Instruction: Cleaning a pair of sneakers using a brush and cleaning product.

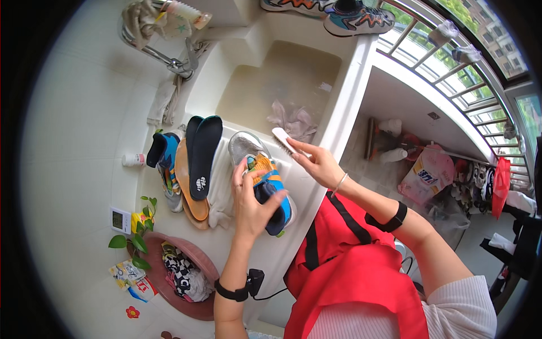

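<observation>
My right hand [315,163] holds a white-backed scrubbing brush [283,139] by its end, bristles facing down toward the shoe. A blue, orange and grey sneaker [275,182] lies on the sink's ridged ledge, toe toward the basin. Over its near side is my left hand [252,199], fingers spread and curved; whether the fingertips touch the shoe is hard to tell. Left of it, black insoles [205,156] lie on tan insoles [184,169]. The other sneaker [167,169] stands beyond them by the wall. A pale cloth [292,120] lies partly in the murky water of the basin [275,80].
A faucet [182,68] with cloths is at upper left. More sneakers [360,19] sit on the far rim. A pink basin [197,311] of laundry, a plant [137,243] and a small white bottle [134,159] stand at left. A detergent bag [427,173] is on the right.
</observation>
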`<act>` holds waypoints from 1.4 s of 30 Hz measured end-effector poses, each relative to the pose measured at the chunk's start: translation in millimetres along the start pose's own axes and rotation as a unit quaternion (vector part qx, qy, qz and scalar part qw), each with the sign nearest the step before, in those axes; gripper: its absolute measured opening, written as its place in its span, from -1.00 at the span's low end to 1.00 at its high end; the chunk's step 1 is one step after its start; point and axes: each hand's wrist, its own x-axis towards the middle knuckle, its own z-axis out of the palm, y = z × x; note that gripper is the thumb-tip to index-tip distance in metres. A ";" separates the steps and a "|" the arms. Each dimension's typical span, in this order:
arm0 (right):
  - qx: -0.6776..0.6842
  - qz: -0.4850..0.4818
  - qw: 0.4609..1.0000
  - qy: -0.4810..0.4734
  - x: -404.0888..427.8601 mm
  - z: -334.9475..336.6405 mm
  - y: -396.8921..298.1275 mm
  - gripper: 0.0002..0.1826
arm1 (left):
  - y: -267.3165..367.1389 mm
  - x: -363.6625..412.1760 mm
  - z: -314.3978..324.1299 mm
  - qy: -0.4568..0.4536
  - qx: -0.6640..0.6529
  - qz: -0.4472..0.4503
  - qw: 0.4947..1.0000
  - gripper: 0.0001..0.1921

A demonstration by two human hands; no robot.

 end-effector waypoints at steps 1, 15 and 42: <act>0.020 0.040 0.999 -0.008 -5.3 0.9 1.0 -0.60 | 4.6 -3.1 7.3 -0.005 0.003 -0.002 1.000 -0.47; -0.281 -0.114 0.953 -0.015 30.2 29.7 -6.5 -0.63 | -21.4 2.4 3.6 -0.099 -0.051 -0.029 0.993 -0.33; -0.492 -0.138 0.842 -0.171 34.4 -4.4 -55.5 -0.76 | -11.1 26.6 -18.8 -0.150 0.013 -0.014 0.988 -0.65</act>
